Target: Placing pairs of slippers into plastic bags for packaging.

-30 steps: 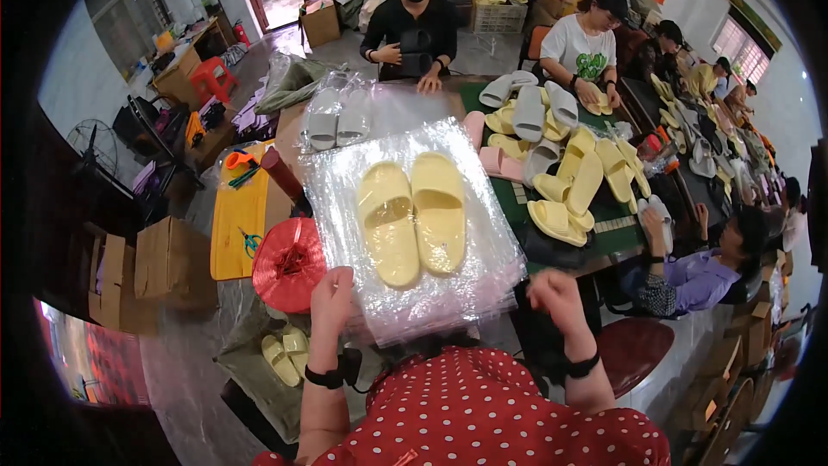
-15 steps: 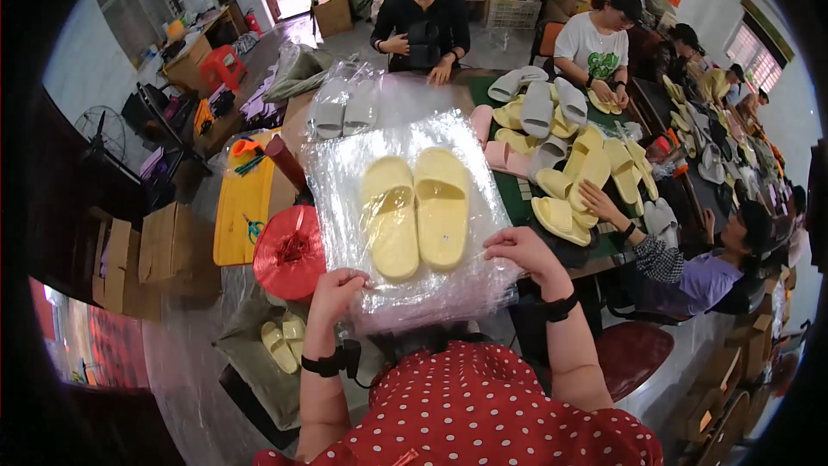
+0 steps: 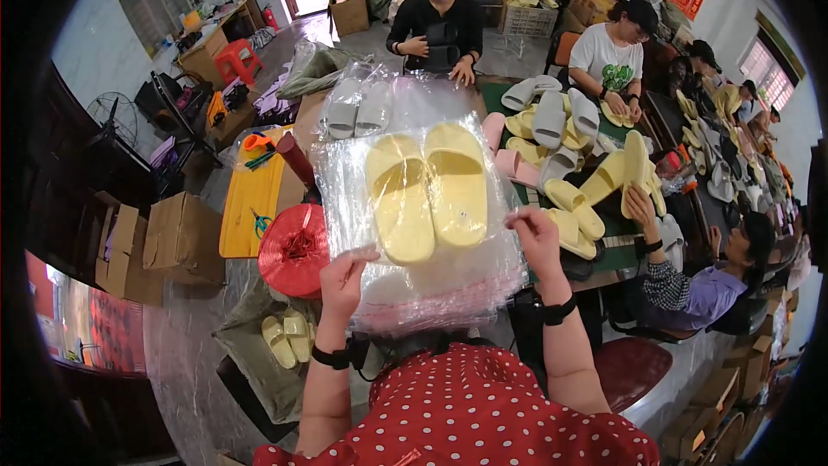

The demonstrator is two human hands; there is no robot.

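Note:
A pair of pale yellow slippers (image 3: 429, 198) lies side by side, toes away from me, in a shiny transparent plastic bag (image 3: 345, 198). Beneath it spreads a stack of similar bags (image 3: 431, 302) with pinkish edges. With thumb and fingers pinched, my left hand (image 3: 345, 283) holds the bag's near left side. At its right side my right hand (image 3: 536, 237) is closed in a similar pinch on the plastic. Just beyond, a grey pair of slippers (image 3: 358, 110) sits in transparent plastic.
Left of the bags are a red twine roll (image 3: 294, 250), a dark red tube (image 3: 295, 161) and scissors (image 3: 261, 223) on a yellow board (image 3: 246, 198). Loose slippers (image 3: 565, 112) pile up at right, where a co-worker's hand (image 3: 640, 207) holds a yellow one. Another person (image 3: 438, 26) stands opposite.
The bagged slippers have shifted slightly up and look larger, with both my hands still at the bag's sides. The co-worker at right has lifted a yellow slipper from the pile.

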